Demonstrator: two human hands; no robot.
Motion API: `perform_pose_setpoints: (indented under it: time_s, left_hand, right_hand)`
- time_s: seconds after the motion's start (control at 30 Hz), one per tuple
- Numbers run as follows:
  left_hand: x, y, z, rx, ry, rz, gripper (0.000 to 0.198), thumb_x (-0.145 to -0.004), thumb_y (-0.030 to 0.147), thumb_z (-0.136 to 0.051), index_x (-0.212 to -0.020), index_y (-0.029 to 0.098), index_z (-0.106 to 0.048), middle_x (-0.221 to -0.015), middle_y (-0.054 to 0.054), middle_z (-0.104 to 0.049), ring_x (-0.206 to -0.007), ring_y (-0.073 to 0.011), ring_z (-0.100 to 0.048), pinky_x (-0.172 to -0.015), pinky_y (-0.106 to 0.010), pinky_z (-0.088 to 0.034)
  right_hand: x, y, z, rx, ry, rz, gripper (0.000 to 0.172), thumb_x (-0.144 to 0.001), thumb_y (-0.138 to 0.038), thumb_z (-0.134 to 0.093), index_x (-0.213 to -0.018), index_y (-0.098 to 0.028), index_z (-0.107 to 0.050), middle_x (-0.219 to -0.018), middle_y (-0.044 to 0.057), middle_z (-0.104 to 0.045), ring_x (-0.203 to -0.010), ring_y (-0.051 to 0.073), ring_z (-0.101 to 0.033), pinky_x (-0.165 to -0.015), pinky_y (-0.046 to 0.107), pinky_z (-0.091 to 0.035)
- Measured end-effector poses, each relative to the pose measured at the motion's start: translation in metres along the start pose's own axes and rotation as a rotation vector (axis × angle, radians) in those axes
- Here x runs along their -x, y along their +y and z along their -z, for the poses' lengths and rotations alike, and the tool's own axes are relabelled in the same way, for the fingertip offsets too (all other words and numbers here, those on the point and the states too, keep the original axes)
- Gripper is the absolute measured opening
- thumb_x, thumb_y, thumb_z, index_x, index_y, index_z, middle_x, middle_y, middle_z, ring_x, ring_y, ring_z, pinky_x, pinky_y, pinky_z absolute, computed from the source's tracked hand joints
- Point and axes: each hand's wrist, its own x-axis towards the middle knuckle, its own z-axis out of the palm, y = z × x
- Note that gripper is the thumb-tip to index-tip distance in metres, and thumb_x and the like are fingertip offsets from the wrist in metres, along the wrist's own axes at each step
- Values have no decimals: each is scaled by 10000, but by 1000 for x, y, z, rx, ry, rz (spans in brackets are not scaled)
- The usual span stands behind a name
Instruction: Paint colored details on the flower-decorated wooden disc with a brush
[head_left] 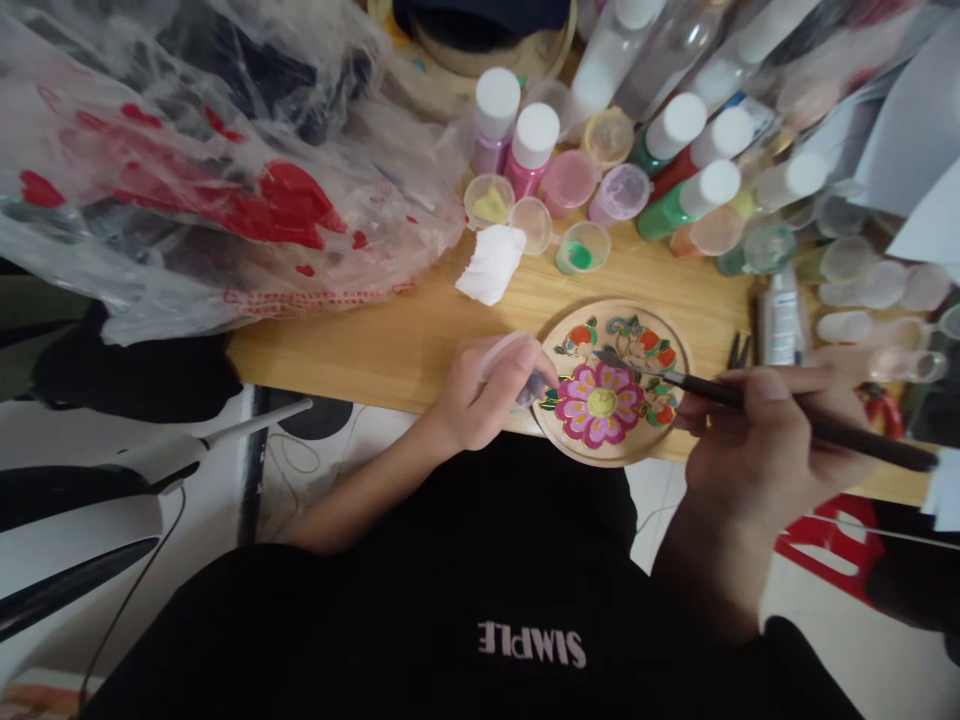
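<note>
A round wooden plate [559, 425] painted with a pink flower and orange fruits lies at the near edge of the wooden table [390, 340]. My right hand [765, 440] is closed on a dark paintbrush [825, 425] whose tip rests over the plate's upper part. My left hand [487, 390] sits at the plate's left rim, fingers curled around a small clear cup [510, 365] with something dark in it.
Behind the plate stand several paint bottles [534, 145] with white caps and small clear cups [583, 248] of paint. A white tissue [491, 263] lies left of them. A crumpled plastic bag [202, 180] with red print covers the table's left. A red stool [825, 540] is below right.
</note>
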Motion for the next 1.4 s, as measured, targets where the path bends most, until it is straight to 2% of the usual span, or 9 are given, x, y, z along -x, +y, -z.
perform_pose_setpoints:
  time_s: [0.2,0.33,0.47,0.53,0.63,1.03,1.1,1.2,1.4]
  left_hand:
    - [-1,1,-1,15,23,24,610,-1083,528,-414,-716,168,-741,-620,-34,-670,-554,-101,-611,-533,-235,-474]
    - [-2,2,-4,65,63,75,662,-1061,607,-415,-681,167,-731,-607,-36,-657,-546,-104,-606,-521,-238,-474]
    - [-1,1,-6,64,102,131,705,-1013,702,-431,-650,173,-722,-642,-51,-692,-573,-119,-626,-534,-256,-487]
    - [-1,0,-7,74,110,145,708,-996,726,-439,-644,177,-714,-624,-45,-682,-562,-122,-620,-521,-261,-483]
    - [-2,-2,-7,112,116,140,688,-996,721,-452,-646,183,-697,-598,-26,-648,-536,-119,-604,-498,-264,-472]
    - [-3,-4,-9,83,149,160,736,-981,765,-433,-601,184,-678,-564,-38,-634,-516,-115,-583,-483,-267,-451]
    - [-4,-3,-9,85,153,150,742,-982,764,-430,-600,177,-675,-557,-33,-631,-502,-106,-576,-471,-254,-447]
    - [-4,0,-9,87,160,144,717,-985,739,-458,-604,177,-687,-552,-32,-638,-499,-105,-575,-471,-250,-444]
    - [-3,1,-8,47,146,120,724,-991,741,-436,-610,178,-686,-555,-38,-648,-492,-105,-577,-477,-250,-457]
  right_hand:
    - [-3,3,10,-196,-139,-207,121,-666,-224,-690,-553,-180,-683,-409,-21,-584,-299,115,-493,-284,211,-362]
    - [12,-6,15,-207,-274,-181,68,-746,-218,-707,-719,-200,-767,-555,-3,-690,-395,126,-576,-384,245,-474]
    - [23,-22,21,82,-567,31,167,-807,-176,-746,-953,-249,-784,-840,10,-790,-706,169,-751,-608,285,-607]
    - [22,-27,23,166,-718,202,262,-795,-113,-742,-1013,-256,-766,-865,6,-793,-748,167,-758,-655,287,-623]
    - [20,-31,23,236,-792,352,270,-805,-89,-721,-1023,-246,-736,-865,2,-786,-754,156,-758,-677,277,-629]
    - [26,-28,34,250,-749,346,226,-809,-90,-738,-979,-238,-751,-873,4,-789,-773,162,-757,-675,282,-614]
    - [29,-21,34,173,-582,204,168,-830,-121,-738,-945,-241,-768,-843,2,-784,-744,169,-746,-658,300,-601]
    - [30,-9,29,-42,-370,-55,77,-892,-226,-706,-821,-233,-737,-650,-31,-708,-488,126,-612,-441,250,-459]
    - [19,6,28,-207,-378,-351,201,-893,-360,-657,-742,-228,-673,-447,-69,-557,-310,102,-417,-306,229,-165]
